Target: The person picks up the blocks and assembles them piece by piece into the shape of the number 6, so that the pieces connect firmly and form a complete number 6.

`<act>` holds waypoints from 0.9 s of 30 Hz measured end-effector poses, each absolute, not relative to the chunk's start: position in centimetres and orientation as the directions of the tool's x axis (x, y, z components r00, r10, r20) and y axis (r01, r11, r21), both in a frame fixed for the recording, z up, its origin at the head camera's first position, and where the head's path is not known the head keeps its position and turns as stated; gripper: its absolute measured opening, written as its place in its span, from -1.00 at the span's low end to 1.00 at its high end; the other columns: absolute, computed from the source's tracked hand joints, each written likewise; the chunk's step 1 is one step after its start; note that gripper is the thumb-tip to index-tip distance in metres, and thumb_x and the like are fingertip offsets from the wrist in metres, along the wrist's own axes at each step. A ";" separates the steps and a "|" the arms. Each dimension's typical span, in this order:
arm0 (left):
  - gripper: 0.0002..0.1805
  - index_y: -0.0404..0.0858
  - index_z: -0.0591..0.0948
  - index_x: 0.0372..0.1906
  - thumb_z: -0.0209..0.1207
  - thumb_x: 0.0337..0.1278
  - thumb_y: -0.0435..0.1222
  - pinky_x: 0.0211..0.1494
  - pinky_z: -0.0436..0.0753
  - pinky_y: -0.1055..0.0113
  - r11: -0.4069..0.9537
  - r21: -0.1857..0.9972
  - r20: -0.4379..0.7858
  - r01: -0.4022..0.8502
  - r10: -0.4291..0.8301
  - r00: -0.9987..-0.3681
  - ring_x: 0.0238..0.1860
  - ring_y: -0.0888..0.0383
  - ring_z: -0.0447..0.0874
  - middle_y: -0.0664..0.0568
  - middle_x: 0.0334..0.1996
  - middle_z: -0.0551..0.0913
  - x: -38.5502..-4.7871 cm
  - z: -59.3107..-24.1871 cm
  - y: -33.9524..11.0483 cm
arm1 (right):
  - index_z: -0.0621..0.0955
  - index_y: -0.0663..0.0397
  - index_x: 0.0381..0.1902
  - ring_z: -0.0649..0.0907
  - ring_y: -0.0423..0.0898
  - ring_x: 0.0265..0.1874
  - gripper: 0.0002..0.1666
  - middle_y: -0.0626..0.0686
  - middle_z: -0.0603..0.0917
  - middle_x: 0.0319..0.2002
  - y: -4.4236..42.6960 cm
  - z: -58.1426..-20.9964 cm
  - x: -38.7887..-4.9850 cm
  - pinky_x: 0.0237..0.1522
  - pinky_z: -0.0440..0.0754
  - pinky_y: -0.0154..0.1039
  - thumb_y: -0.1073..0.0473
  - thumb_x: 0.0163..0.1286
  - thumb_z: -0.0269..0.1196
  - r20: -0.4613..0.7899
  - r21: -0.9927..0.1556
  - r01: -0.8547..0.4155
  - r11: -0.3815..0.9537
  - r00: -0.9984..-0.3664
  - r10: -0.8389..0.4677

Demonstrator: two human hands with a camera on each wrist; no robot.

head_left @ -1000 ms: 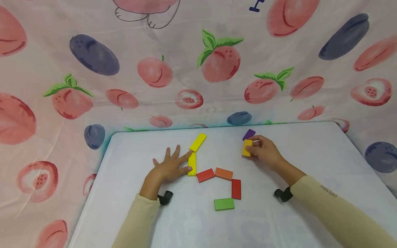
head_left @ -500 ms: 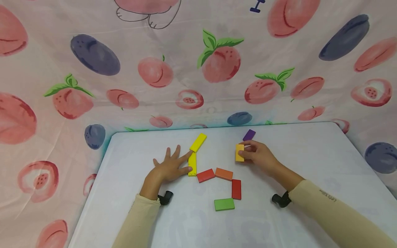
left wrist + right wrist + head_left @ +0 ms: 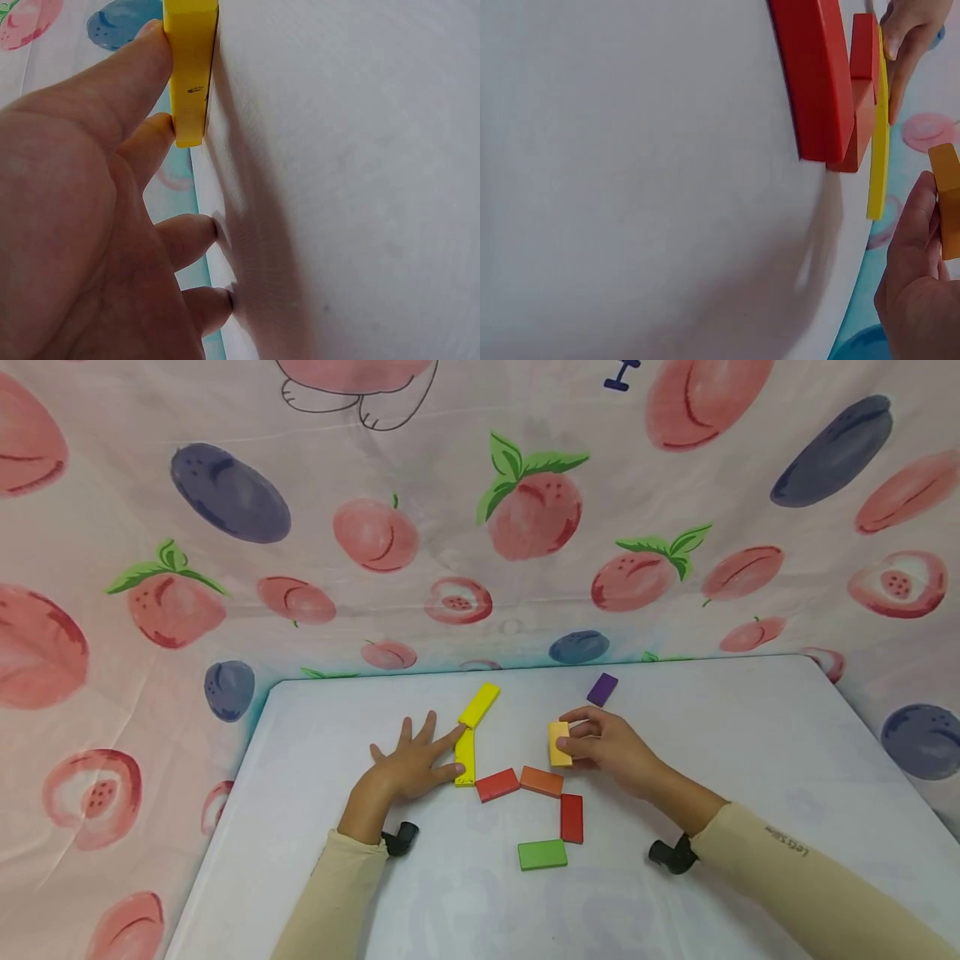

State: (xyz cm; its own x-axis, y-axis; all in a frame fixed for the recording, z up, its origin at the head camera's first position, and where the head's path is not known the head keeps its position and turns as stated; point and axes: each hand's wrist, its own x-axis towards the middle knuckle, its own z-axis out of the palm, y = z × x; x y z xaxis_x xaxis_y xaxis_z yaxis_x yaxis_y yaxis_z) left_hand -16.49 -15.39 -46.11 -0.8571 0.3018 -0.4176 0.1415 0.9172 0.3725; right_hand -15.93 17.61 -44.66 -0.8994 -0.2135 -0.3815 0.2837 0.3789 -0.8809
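My left hand rests on the table with fingers spread. Its thumb and index finger touch the side of a yellow block, which lies flat; the left wrist view shows this yellow block close up. A second yellow block meets its far end at an angle. My right hand pinches a light orange block between thumb and fingers, near an orange block. In the right wrist view the held block is cut by the frame edge.
A red block lies between the yellow and orange ones. Another red block and a green block lie nearer the front. A purple block lies at the back of the white table; a fruit-print cloth hangs behind.
My right hand has moved left and a little nearer with the light orange block, away from the purple block. My left hand and the lying blocks stay put.
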 end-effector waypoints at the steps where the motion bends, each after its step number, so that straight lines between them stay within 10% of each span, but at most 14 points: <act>1: -0.23 0.38 0.14 0.58 0.13 0.34 0.22 0.27 -0.30 -0.74 0.917 0.373 -0.417 0.142 0.302 -0.857 0.64 -0.37 -0.43 -0.09 0.69 -0.19 -16.5 -46.1 -15.4 | 0.49 0.01 0.32 0.68 0.02 0.00 -0.37 0.19 0.60 0.07 17.4 -44.6 -15.8 -0.02 0.77 -0.16 0.02 0.36 0.41 -0.383 -0.882 0.284 0.376 -0.898 -0.218; 27: -0.22 0.41 0.11 0.58 0.10 0.33 0.26 0.29 -0.29 -0.73 0.923 0.359 -0.428 0.138 0.294 -0.855 0.64 -0.35 -0.44 -0.07 0.69 -0.21 -16.6 -46.3 -15.4 | 0.65 -0.18 0.16 0.76 -0.06 -0.27 -0.50 0.06 0.70 -0.13 12.8 -43.8 -13.2 -0.09 0.78 -0.14 0.00 0.27 0.48 -0.401 -0.872 0.241 0.426 -0.852 -0.337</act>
State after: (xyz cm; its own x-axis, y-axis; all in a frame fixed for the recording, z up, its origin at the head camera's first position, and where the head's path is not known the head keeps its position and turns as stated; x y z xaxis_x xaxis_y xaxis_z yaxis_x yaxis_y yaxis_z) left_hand -16.63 -15.38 -46.34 -0.8547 0.2943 -0.4277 0.1384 0.9232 0.3586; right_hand -13.21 12.77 -43.85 -0.8518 -0.3373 -0.4009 0.2415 0.4264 -0.8717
